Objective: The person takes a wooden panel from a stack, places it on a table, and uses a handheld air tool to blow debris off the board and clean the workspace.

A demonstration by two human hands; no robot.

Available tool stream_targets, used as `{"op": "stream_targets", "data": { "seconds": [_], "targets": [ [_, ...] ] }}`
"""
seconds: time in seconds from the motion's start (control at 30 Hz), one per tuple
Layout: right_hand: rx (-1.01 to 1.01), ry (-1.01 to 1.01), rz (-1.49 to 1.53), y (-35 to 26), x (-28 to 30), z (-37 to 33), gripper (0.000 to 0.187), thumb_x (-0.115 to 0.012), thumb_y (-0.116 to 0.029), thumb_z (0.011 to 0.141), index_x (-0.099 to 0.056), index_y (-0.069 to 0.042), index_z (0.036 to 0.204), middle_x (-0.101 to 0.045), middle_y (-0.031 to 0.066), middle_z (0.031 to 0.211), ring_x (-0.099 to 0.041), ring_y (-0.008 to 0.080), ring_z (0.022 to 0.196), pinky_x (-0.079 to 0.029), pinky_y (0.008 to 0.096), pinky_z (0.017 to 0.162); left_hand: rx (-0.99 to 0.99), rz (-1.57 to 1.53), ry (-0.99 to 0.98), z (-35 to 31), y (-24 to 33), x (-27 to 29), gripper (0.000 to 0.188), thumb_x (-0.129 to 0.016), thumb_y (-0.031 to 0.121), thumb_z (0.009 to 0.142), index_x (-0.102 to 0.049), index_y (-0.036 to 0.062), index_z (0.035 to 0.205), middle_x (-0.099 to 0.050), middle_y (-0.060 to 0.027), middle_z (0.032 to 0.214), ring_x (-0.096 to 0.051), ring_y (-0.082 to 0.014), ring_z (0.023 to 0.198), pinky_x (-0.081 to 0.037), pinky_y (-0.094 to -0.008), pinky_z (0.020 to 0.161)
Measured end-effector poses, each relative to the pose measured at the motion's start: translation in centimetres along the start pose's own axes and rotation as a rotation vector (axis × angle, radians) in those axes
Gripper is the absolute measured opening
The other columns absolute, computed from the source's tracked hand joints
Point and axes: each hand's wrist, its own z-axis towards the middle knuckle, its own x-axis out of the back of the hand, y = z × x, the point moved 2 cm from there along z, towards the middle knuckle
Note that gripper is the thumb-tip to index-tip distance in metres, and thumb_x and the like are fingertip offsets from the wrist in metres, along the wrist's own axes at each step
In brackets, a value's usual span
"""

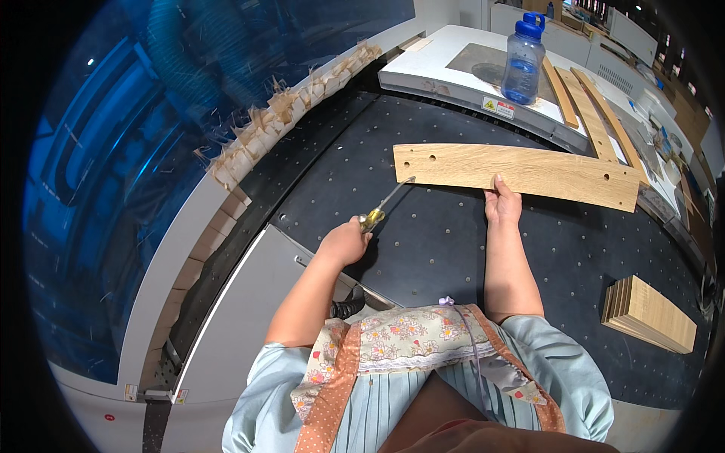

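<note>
In my left hand (345,240) is a screwdriver (371,220) with a yellowish handle, my fingers closed around it. Its thin metal shaft slants up to the lower left edge of a long wood-grain board (483,167), the tip at or very near a hole there. My right hand (502,202) grips the board's near edge around the middle, thumb on top and fingers out of sight beneath. Several drilled holes show at both ends of the board. It is held above a black table surface (423,249) dotted with small round studs.
A blue water bottle (522,64) and long wooden strips (581,109) rest on the white machine bed (445,57) beyond. Short boards (651,311) are stacked at right. Along the left runs a machine with a blue transparent cover (113,189) and a fringe of tattered strips (283,109).
</note>
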Motion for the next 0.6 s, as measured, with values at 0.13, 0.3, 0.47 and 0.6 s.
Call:
{"op": "stream_targets", "data": {
  "seconds": [0.13, 0.3, 0.47, 0.6],
  "targets": [
    [-0.007, -0.004, 0.001, -0.2, 0.2, 0.3, 0.04, -0.06, 0.006, 0.082, -0.05, 0.0, 0.12, -0.058, 0.0131, 0.112, -0.059, 0.026, 0.1, -0.047, 0.0466, 0.091, 0.014, 0.001, 0.05, 0.6, -0.7, 0.2, 0.035, -0.055, 0.026, 0.088, -0.048, -0.0056, 0.102, -0.062, -0.0269, 0.089, -0.06, -0.0421, 0.087, -0.048, -0.0479, 0.075],
    [-0.007, 0.007, 0.001, -0.2, 0.0, 0.0, 0.041, -0.06, 0.007, 0.082, -0.049, 0.001, 0.121, -0.057, 0.0138, 0.115, -0.057, 0.0267, 0.104, -0.047, 0.0462, 0.091, -0.018, 0.034, 0.106, 1.4, -0.8, 0.1, 0.034, -0.055, 0.025, 0.088, -0.048, -0.0059, 0.101, -0.062, -0.0268, 0.086, -0.06, -0.0419, 0.085, -0.048, -0.0477, 0.075],
    [-0.007, 0.015, 0.001, -0.4, 0.1, 0.1, 0.042, -0.06, 0.008, 0.081, -0.049, 0.0, 0.121, -0.057, 0.0138, 0.114, -0.058, 0.0263, 0.103, -0.047, 0.0456, 0.091, -0.035, 0.033, 0.107, 1.8, -0.1, 0.6, 0.033, -0.055, 0.024, 0.088, -0.048, -0.0052, 0.101, -0.063, -0.0259, 0.086, -0.06, -0.0412, 0.085, -0.048, -0.0473, 0.075],
    [-0.006, 0.019, 0.001, -0.4, 0.1, 0.1, 0.04, -0.06, 0.008, 0.081, -0.05, 0.0, 0.12, -0.058, 0.0131, 0.111, -0.059, 0.0254, 0.1, -0.047, 0.0453, 0.09, -0.035, 0.04, 0.102, 1.9, 0.0, 0.6, 0.033, -0.054, 0.025, 0.088, -0.049, -0.0046, 0.102, -0.063, -0.025, 0.087, -0.06, -0.0405, 0.086, -0.048, -0.0467, 0.076]
  ]
}}
